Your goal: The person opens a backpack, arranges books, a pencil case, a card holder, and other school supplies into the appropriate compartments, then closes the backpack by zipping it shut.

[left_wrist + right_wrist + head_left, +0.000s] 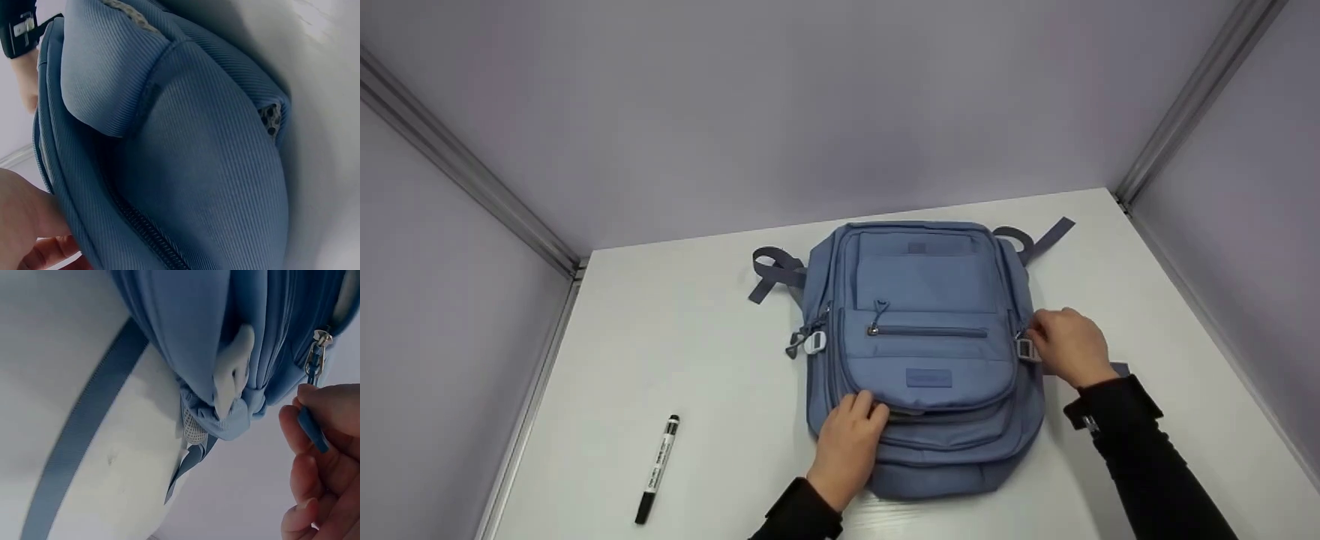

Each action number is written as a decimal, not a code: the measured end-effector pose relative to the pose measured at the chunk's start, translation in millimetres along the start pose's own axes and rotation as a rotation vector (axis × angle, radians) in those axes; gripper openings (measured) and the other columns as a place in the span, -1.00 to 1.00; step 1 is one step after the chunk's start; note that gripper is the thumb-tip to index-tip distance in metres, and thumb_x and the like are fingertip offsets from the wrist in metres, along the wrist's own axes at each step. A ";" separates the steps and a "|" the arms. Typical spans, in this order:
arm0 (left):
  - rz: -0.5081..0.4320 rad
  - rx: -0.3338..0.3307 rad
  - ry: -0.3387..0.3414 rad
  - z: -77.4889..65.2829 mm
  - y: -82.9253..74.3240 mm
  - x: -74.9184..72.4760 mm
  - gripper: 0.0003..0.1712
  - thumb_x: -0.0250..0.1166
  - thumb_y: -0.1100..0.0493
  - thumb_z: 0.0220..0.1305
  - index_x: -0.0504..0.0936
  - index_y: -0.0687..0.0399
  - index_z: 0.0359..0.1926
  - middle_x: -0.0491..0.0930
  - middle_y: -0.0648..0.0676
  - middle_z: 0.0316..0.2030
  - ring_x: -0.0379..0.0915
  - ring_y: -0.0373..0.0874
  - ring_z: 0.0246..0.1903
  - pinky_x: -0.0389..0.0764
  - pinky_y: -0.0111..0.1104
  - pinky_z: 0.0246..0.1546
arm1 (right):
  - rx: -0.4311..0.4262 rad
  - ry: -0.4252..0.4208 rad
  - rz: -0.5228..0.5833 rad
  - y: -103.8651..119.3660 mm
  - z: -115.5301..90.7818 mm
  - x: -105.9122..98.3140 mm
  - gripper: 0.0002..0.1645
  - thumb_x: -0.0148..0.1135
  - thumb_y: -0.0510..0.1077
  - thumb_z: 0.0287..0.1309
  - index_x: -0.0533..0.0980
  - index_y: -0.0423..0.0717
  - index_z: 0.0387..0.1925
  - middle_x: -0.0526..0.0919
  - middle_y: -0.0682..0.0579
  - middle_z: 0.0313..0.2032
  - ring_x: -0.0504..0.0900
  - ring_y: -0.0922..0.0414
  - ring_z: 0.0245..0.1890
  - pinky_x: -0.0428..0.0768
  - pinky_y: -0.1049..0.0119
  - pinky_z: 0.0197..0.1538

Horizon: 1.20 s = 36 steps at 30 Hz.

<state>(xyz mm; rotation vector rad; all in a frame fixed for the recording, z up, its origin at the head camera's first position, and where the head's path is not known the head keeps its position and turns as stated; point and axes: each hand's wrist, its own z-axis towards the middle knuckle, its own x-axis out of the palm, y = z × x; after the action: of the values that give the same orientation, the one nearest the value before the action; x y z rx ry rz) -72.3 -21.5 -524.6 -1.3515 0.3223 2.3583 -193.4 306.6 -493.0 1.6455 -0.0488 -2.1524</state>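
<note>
A blue backpack (928,281) lies front side up on the white table. At the lower left of its front pocket, my left hand (847,442) grips the pocket's edge; the left wrist view shows the thumb and fingers at the fabric rim (70,185), with an opening beside it and zipper teeth (149,230) below. My right hand (1069,346) is at the bag's right side, next to a light buckle (1026,350). Between thumb and forefinger it pinches a blue zipper pull (312,428), which hangs from a metal slider (315,354).
A black-and-white marker (658,469) lies on the table (720,360) left of the bag. Dark straps (780,270) stick out at the bag's upper sides. Another strap (90,422) runs out on the right. Grey panels (810,112) wall in the table at the back and sides.
</note>
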 end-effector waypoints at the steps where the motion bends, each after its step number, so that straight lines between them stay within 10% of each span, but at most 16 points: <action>1: 0.002 0.000 0.006 0.0 0.6 -0.1 -0.80 0.39 0.37 0.09 0.58 0.01 -0.32 0.45 0.02 -0.32 0.40 -0.16 -0.37 0.55 -0.37 -0.39 | 0.008 0.008 0.004 -1.3 5.5 -0.5 -0.93 0.29 -0.30 0.10 0.62 -0.28 -0.43 0.68 -0.21 -0.50 0.59 -0.15 -0.48 0.53 -0.04 -0.42; 13: -0.033 0.008 -0.022 -1.8 5.9 -0.7 -0.77 0.40 0.38 0.02 0.57 0.02 -0.35 0.46 0.00 -0.34 0.39 -0.16 -0.39 0.50 -0.37 -0.44 | 0.037 0.058 0.018 -0.5 39.1 0.4 -0.88 0.23 -0.30 0.14 0.62 -0.32 -0.39 0.69 -0.26 -0.45 0.64 -0.19 -0.41 0.57 -0.08 -0.34; 22: -0.283 -0.044 -0.062 -17.3 30.4 -12.0 -0.79 0.41 0.32 0.14 0.65 0.02 -0.20 0.56 -0.02 -0.23 0.53 -0.18 -0.23 0.60 -0.34 -0.17 | 0.004 0.093 0.124 10.5 17.9 -10.2 -0.89 0.30 -0.27 0.16 0.62 -0.28 -0.30 0.70 -0.22 -0.36 0.64 -0.08 -0.40 0.56 0.01 -0.32; 30: -0.157 -0.350 -0.058 -59.8 99.5 -28.6 -0.76 0.49 0.37 -0.01 0.68 0.15 -0.27 0.63 0.11 -0.26 0.60 -0.03 -0.26 0.63 -0.20 -0.23 | -0.057 0.075 0.132 31.0 -7.9 -29.0 -0.85 0.34 -0.26 0.15 0.62 -0.24 -0.24 0.70 -0.17 -0.27 0.66 -0.10 -0.27 0.60 0.01 -0.21; 36: -0.071 -0.691 0.150 -99.6 151.7 -48.0 -0.70 0.41 0.31 0.14 0.65 0.32 -0.09 0.61 0.34 -0.13 0.59 0.21 -0.16 0.63 -0.03 -0.16 | -0.149 0.019 0.141 54.5 -27.5 -36.4 -0.77 0.44 -0.30 0.03 0.63 -0.18 -0.22 0.69 -0.07 -0.23 0.66 -0.01 -0.24 0.62 0.08 -0.19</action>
<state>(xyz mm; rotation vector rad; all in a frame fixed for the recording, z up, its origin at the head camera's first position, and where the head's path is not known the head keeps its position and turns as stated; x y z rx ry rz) -42.3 -206.6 -533.4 -1.7933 -0.5473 2.4063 -143.4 276.3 -452.6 1.5309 0.0018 -1.9855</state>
